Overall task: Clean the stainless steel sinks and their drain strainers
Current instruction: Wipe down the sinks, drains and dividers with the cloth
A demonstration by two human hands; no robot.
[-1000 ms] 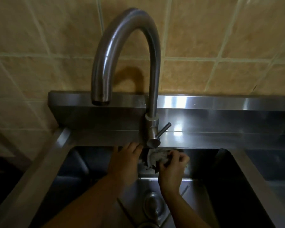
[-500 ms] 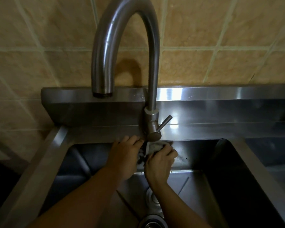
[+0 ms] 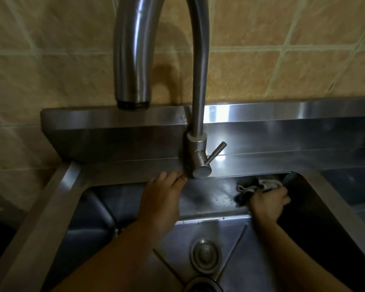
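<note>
Place: a kitchen wash-up corner, dimly lit.
Basin: a deep stainless steel sink (image 3: 105, 209) with a round metal drain strainer (image 3: 205, 255) in its floor.
Tap: a tall brushed-steel gooseneck faucet (image 3: 198, 85) with a side lever.
Wall: beige square ceramic tiles (image 3: 272, 34) above a steel splashback ledge (image 3: 282, 114).

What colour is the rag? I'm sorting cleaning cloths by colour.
The rag looks whitish with dark patches, bunched in the right hand; head view, dim light.
</note>
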